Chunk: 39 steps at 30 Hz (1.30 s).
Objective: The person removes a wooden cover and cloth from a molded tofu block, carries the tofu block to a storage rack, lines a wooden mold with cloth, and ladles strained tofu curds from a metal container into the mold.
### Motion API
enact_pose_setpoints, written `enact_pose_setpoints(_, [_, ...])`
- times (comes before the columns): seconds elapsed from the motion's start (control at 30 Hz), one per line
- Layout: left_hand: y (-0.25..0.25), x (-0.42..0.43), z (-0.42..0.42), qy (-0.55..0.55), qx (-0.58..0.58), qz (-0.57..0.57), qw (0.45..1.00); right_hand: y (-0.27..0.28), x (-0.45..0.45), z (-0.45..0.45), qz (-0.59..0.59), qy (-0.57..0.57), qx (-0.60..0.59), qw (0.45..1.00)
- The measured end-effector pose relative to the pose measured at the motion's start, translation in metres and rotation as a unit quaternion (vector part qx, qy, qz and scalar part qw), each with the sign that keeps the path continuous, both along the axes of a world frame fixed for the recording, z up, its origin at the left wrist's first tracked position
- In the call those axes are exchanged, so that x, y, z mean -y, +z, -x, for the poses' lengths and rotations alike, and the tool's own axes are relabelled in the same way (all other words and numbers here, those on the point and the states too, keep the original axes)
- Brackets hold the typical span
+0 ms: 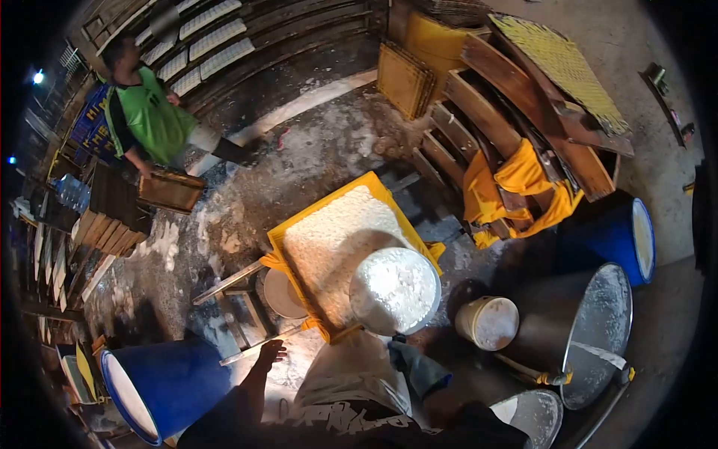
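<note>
My left hand [272, 355] is bare, its fingers apart and holding nothing, beside the wooden frame's lower rail. A grey-blue glove [420, 368] covers my right hand, which is closed at the near edge of a large round metal pan [395, 290]; the exact grip is partly hidden. The pan looks bright and whitish inside and hangs over the right part of a square mould. That mould has a yellow cloth-lined rim [303, 278] and is filled with lumpy white curd [329, 239]. Its cloth corners hang over the sides.
A cream bucket [487, 323] and steel drums [598, 329] stand at right. Blue barrels [179, 382] flank both sides. Stacked wooden boxes with orange cloth [523, 172] rise behind. A person in a green shirt [149, 112] carries a wooden frame [170, 189] at far left. The floor is wet.
</note>
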<state>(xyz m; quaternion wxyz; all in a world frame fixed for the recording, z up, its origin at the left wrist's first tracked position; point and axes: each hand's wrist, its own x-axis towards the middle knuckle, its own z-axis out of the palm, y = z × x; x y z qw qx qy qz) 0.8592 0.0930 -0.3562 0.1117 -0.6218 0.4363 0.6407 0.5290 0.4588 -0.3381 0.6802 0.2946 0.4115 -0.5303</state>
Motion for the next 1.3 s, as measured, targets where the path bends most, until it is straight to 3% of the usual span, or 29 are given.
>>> enact_pose_setpoints(0.03, [0.008,0.003,0.002,0.002,-0.006,-0.001,1.0,-0.021,0.029,0.002,-0.054,-0.023,-0.011,0.998])
enact_pose_setpoints(0.13, [0.02,0.005,0.011,0.001,-0.003,0.007,1.0,-0.062,0.065,0.035,0.063,0.049,0.093,0.992])
enact_pose_setpoints(0.17, [0.02,0.005,0.012,-0.008,0.001,0.014,1.0,-0.048,0.08,0.042,0.065,0.048,0.097,0.992])
enact_pose_setpoints(0.23, [0.019,0.005,0.013,-0.007,-0.005,0.004,1.0,0.019,0.111,0.051,-0.032,0.051,-0.066,0.996])
enact_pose_setpoints(0.3, [0.024,0.001,0.024,-0.012,0.001,0.004,1.0,-0.008,0.12,0.056,-0.008,0.036,-0.111,0.993])
enact_pose_setpoints(0.4, [0.019,-0.003,0.03,-0.031,-0.005,-0.005,0.999,0.01,0.118,0.068,0.014,0.033,-0.184,0.982])
enact_pose_setpoints(0.47, [0.009,-0.004,0.034,-0.062,0.005,-0.006,0.998,-0.015,0.104,0.073,-0.059,0.092,-0.356,0.928])
enact_pose_setpoints(0.53, [0.007,-0.004,0.05,-0.091,0.018,-0.005,0.996,0.032,0.104,0.089,-0.182,-0.019,-0.498,0.848])
enact_pose_setpoints(0.57, [0.006,-0.005,0.058,-0.103,0.013,-0.005,0.995,0.034,0.094,0.098,-0.182,-0.021,-0.496,0.849])
enact_pose_setpoints(0.67, [0.013,-0.006,0.082,-0.148,-0.016,0.002,0.989,0.012,0.018,0.149,-0.453,-0.093,-0.591,0.661])
enact_pose_setpoints(0.7, [0.018,-0.007,0.098,-0.177,-0.015,0.01,0.984,-0.002,-0.024,0.162,-0.443,-0.132,-0.604,0.65])
enact_pose_setpoints(0.77, [0.018,-0.013,0.132,-0.223,-0.022,0.025,0.974,0.023,-0.09,0.156,-0.404,-0.261,-0.611,0.629])
enact_pose_setpoints(0.8, [0.016,-0.018,0.147,-0.238,-0.03,0.025,0.97,0.06,-0.126,0.136,-0.373,-0.347,-0.603,0.614])
enact_pose_setpoints(0.87, [0.015,-0.029,0.178,-0.259,-0.051,0.015,0.964,0.181,-0.172,0.081,-0.34,-0.494,-0.468,0.65])
enact_pose_setpoints(0.93, [0.017,-0.055,0.215,-0.302,-0.057,0.008,0.952,0.146,-0.268,0.017,-0.332,-0.536,-0.495,0.599])
enact_pose_setpoints(0.97, [0.022,-0.077,0.234,-0.342,-0.057,0.012,0.938,0.165,-0.308,-0.025,-0.347,-0.514,-0.443,0.647])
enact_pose_setpoints(1.0, [0.029,-0.101,0.252,-0.381,-0.057,0.018,0.923,0.208,-0.328,-0.054,-0.384,-0.538,-0.366,0.655])
enact_pose_setpoints(1.03, [0.037,-0.127,0.265,-0.431,-0.058,0.025,0.9,0.155,-0.375,-0.101,-0.411,-0.571,-0.332,0.627])
enact_pose_setpoints(1.13, [0.041,-0.203,0.308,-0.529,-0.047,0.005,0.848,0.11,-0.462,-0.222,-0.447,-0.592,-0.209,0.637])
enact_pose_setpoints(1.27, [0.066,-0.324,0.332,-0.636,-0.054,0.02,0.769,0.077,-0.547,-0.348,-0.589,-0.588,-0.047,0.552])
enact_pose_setpoints(1.3, [0.073,-0.352,0.332,-0.668,-0.065,0.036,0.74,-0.058,-0.589,-0.434,-0.709,-0.483,-0.087,0.507])
